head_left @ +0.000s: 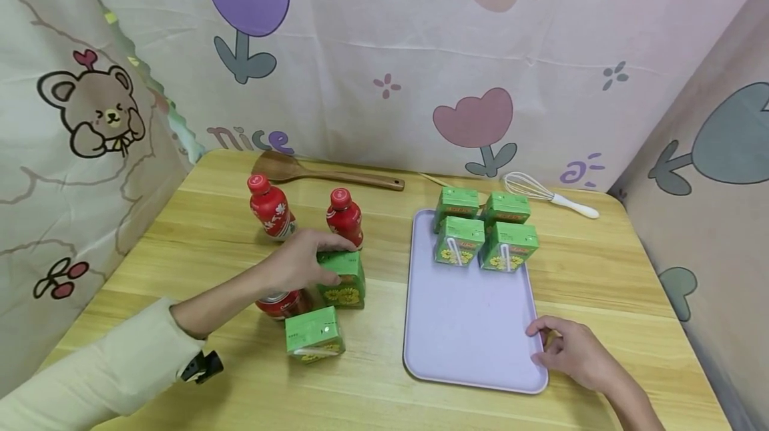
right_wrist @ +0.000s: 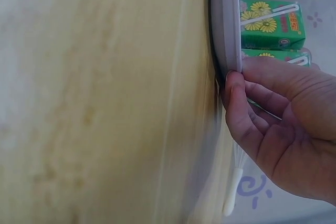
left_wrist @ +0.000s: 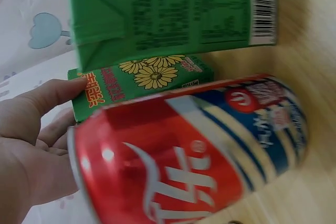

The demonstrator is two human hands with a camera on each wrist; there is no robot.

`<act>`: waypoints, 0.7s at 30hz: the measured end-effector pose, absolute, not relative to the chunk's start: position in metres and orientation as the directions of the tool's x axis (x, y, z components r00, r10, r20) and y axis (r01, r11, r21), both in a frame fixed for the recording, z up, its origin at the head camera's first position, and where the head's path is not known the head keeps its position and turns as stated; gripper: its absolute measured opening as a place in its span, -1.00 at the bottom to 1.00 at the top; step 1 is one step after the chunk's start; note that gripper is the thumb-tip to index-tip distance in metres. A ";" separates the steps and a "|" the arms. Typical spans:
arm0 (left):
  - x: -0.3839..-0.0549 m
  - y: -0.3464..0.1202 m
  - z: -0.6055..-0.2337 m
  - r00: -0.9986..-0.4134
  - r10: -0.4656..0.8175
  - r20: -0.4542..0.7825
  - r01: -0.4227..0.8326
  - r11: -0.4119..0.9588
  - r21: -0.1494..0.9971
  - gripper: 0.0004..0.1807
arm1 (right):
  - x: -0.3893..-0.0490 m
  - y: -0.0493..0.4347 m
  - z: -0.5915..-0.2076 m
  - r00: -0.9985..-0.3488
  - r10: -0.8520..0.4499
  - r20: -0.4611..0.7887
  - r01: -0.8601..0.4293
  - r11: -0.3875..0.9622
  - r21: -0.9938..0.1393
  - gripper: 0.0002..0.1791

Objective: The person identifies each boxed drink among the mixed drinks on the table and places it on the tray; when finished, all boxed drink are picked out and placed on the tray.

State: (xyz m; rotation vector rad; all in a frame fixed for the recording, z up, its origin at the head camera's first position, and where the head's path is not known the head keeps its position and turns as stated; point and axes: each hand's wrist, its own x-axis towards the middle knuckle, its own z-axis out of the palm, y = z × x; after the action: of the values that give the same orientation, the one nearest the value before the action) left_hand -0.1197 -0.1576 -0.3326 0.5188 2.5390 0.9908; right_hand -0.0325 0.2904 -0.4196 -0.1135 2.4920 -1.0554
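Observation:
My left hand (head_left: pixel 297 261) holds a green drink carton (head_left: pixel 350 291) from above, thumb on its near side and fingers over its top. In the left wrist view, the thumb touches the flower-printed carton (left_wrist: pixel 155 77). Close by are a red soda can (head_left: pixel 281 305), partly hidden under my forearm, and another green carton (head_left: pixel 315 334) in front. Two red bottles, one (head_left: pixel 270 207) at the left and one (head_left: pixel 345 216) just behind the hand, stand upright. My right hand (head_left: pixel 573 351) pinches the right rim of a lilac tray (head_left: pixel 468 324). Several green cartons (head_left: pixel 459 242) stand at the tray's far end.
A wooden spatula (head_left: pixel 336 175) lies along the back of the wooden table (head_left: pixel 240 391). A white-handled whisk (head_left: pixel 553 197) lies behind the tray at the right. Printed cloth (head_left: pixel 360 31) hangs behind the table and at both sides.

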 end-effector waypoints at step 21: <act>-0.122 -0.121 -0.305 -0.858 0.505 -0.092 0.299 0.638 0.709 -0.44 | -0.032 0.291 -0.420 -0.906 -0.235 -0.352 0.089 0.707 -0.702 -0.63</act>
State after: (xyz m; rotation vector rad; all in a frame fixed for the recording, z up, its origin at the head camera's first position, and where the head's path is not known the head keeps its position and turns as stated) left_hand -0.1220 -0.1211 -0.3048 0.6492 2.5783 1.0415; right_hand -0.0316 0.2912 -0.4203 -0.1127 2.4956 -1.0575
